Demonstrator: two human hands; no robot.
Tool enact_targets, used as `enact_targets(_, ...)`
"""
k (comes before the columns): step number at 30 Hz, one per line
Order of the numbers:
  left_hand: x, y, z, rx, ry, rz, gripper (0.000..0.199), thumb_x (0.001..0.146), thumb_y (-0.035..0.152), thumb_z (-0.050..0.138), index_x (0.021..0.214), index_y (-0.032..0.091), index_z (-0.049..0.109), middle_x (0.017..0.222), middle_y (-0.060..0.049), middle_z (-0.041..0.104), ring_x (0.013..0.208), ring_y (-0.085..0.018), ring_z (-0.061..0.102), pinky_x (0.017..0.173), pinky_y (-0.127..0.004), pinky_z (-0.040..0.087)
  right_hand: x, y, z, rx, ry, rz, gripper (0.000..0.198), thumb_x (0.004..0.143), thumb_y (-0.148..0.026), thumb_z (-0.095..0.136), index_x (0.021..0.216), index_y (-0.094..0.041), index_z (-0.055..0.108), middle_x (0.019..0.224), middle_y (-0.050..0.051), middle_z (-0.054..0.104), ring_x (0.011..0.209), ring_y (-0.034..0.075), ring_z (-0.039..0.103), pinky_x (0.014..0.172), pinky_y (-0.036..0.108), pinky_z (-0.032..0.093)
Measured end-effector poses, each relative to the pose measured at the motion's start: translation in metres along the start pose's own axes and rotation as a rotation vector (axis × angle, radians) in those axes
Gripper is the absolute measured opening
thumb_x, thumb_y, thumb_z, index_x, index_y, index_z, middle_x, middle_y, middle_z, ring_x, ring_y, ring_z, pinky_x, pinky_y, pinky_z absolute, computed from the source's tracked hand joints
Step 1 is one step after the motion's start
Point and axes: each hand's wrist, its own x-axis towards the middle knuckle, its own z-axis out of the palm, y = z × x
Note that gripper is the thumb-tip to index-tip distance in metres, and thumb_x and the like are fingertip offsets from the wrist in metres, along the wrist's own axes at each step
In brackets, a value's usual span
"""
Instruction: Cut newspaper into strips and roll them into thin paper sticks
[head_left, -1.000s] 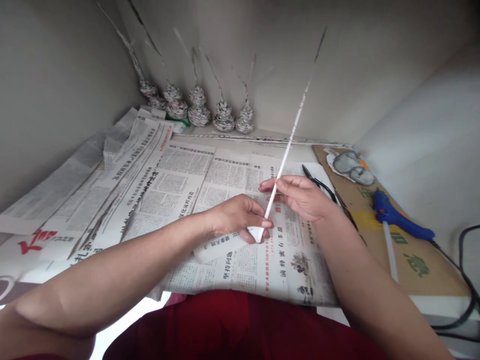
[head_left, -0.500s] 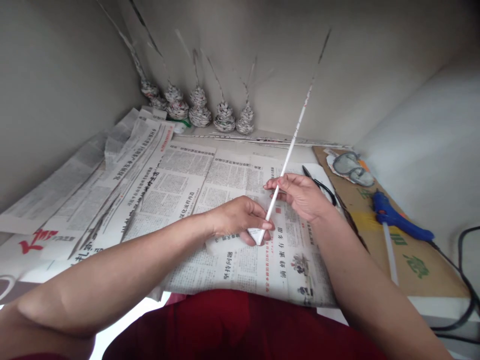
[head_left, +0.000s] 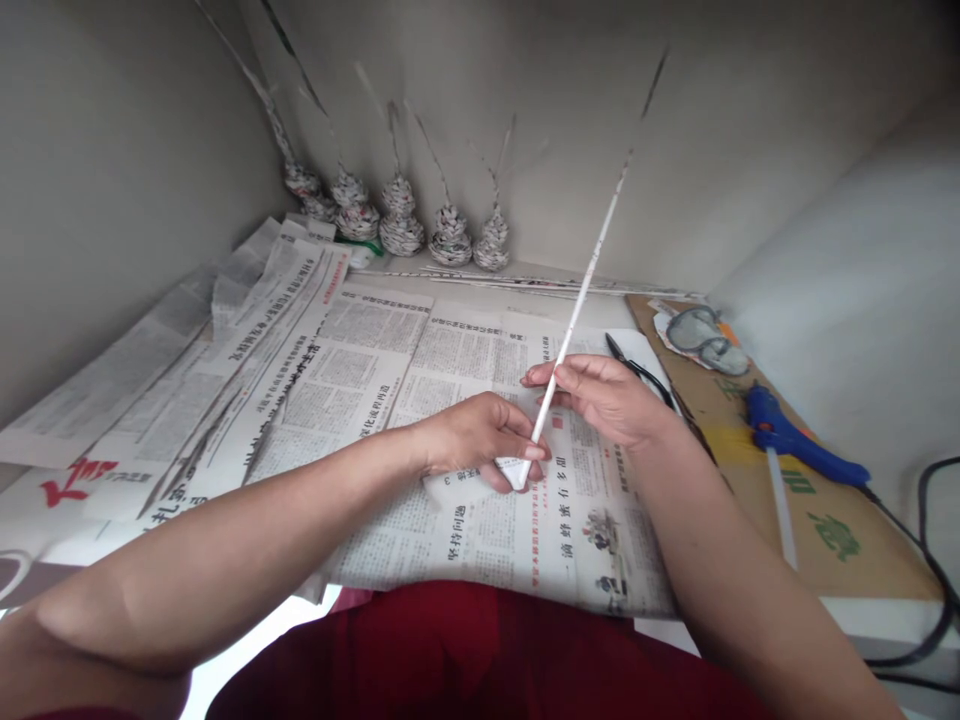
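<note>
A long thin rolled paper tube (head_left: 581, 290) slants up and to the right in front of me, its far end dark and narrow. My left hand (head_left: 480, 435) pinches its lower end between thumb and fingers, where a loose white paper corner (head_left: 517, 470) flares out. Higher on the tube, my right hand (head_left: 600, 395) holds it between thumb and fingers. Both hands are just over a spread newspaper sheet (head_left: 465, 360). Part of the left fingers is hidden behind the paper.
Several woven paper gourds (head_left: 401, 215) stand along the back wall. Thin paper rods (head_left: 517, 285) lie before them. Newspaper strips (head_left: 187, 340) are at left. On the right are scissors (head_left: 637, 365), a cardboard piece (head_left: 750, 480), a grey cloth (head_left: 705, 335) and a blue glue gun (head_left: 802, 440) with a black cable (head_left: 926, 560).
My right hand has shifted slightly and its fingers have rolled a little along the tube. The tube's upper end leans slightly further right. The left hand has hardly moved.
</note>
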Motion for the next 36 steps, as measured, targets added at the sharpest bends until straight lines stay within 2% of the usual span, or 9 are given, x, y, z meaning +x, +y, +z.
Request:
enact_targets(4, -0.0009, 0.0025, 0.0005, 0.005, -0.011, -0.02, 0.024, 0.078, 0.032, 0.07, 0.095, 0.015, 0.07, 0.087, -0.008, 0.07, 0.083, -0.019, 0.067, 0.063, -0.028, 0.056, 0.0012, 0.0011, -0.0005, 0.031, 0.091, -0.018, 0.015, 0.079, -0.037, 0.071, 0.079, -0.023, 0.074, 0.088, 0.003, 0.07, 0.083, 0.018, 0.062, 0.073, 0.033, 0.05)
enact_targets(9, -0.0014, 0.0035, 0.0011, 0.007, 0.001, -0.024, 0.023, 0.079, 0.033, 0.069, 0.093, 0.015, 0.069, 0.088, -0.008, 0.07, 0.08, -0.018, 0.067, 0.061, -0.027, 0.055, 0.0007, -0.0012, 0.0003, 0.028, -0.001, -0.02, 0.019, 0.081, -0.039, 0.068, 0.087, -0.022, 0.075, 0.099, 0.006, 0.069, 0.093, 0.02, 0.062, 0.08, 0.036, 0.05)
enact_targets(14, -0.0006, 0.0013, 0.0006, -0.007, -0.018, -0.009, 0.023, 0.078, 0.032, 0.07, 0.094, 0.015, 0.069, 0.088, -0.008, 0.07, 0.081, -0.018, 0.067, 0.062, -0.028, 0.056, 0.0016, -0.0006, 0.0014, 0.007, 0.119, -0.034, 0.018, 0.077, -0.041, 0.071, 0.077, -0.023, 0.072, 0.086, 0.003, 0.068, 0.088, 0.019, 0.061, 0.075, 0.033, 0.05)
enact_targets(19, -0.001, 0.0027, 0.0011, -0.008, -0.005, -0.02, 0.021, 0.078, 0.03, 0.07, 0.093, 0.015, 0.069, 0.086, -0.008, 0.07, 0.079, -0.017, 0.067, 0.06, -0.027, 0.055, 0.0004, -0.0027, 0.0018, -0.012, 0.005, -0.023, 0.022, 0.081, -0.041, 0.067, 0.089, -0.022, 0.074, 0.1, 0.006, 0.069, 0.094, 0.02, 0.061, 0.081, 0.035, 0.049)
enact_targets(24, -0.0012, 0.0045, 0.0019, -0.011, -0.003, -0.029, 0.022, 0.077, 0.029, 0.07, 0.094, 0.014, 0.069, 0.086, -0.008, 0.07, 0.078, -0.017, 0.066, 0.06, -0.027, 0.055, 0.0008, -0.0037, 0.0024, 0.002, 0.147, -0.024, 0.02, 0.074, -0.041, 0.074, 0.075, -0.022, 0.072, 0.085, 0.003, 0.068, 0.088, 0.019, 0.061, 0.077, 0.033, 0.05)
enact_targets(29, -0.0016, 0.0054, 0.0016, -0.003, 0.003, -0.023, 0.023, 0.078, 0.031, 0.07, 0.094, 0.015, 0.069, 0.086, -0.008, 0.07, 0.078, -0.017, 0.066, 0.06, -0.027, 0.055, -0.0014, -0.0066, 0.002, -0.003, 0.012, -0.018, 0.023, 0.08, -0.042, 0.069, 0.089, -0.022, 0.074, 0.1, 0.006, 0.069, 0.095, 0.02, 0.061, 0.082, 0.036, 0.049)
enact_targets(33, -0.0015, 0.0039, 0.0008, -0.015, -0.009, -0.036, 0.024, 0.078, 0.031, 0.07, 0.095, 0.015, 0.068, 0.086, -0.008, 0.07, 0.079, -0.017, 0.066, 0.061, -0.028, 0.055, 0.0006, -0.0044, 0.0023, -0.017, 0.16, -0.036, 0.02, 0.074, -0.041, 0.075, 0.077, -0.021, 0.073, 0.087, 0.004, 0.069, 0.087, 0.019, 0.061, 0.079, 0.034, 0.049)
enact_targets(36, -0.0017, 0.0033, 0.0003, -0.012, -0.006, -0.024, 0.024, 0.078, 0.031, 0.07, 0.095, 0.015, 0.068, 0.086, -0.008, 0.069, 0.078, -0.017, 0.066, 0.062, -0.028, 0.055, -0.0001, -0.005, 0.0019, 0.0, 0.126, -0.05, 0.021, 0.078, -0.042, 0.071, 0.081, -0.021, 0.074, 0.09, 0.005, 0.069, 0.09, 0.019, 0.061, 0.078, 0.034, 0.049)
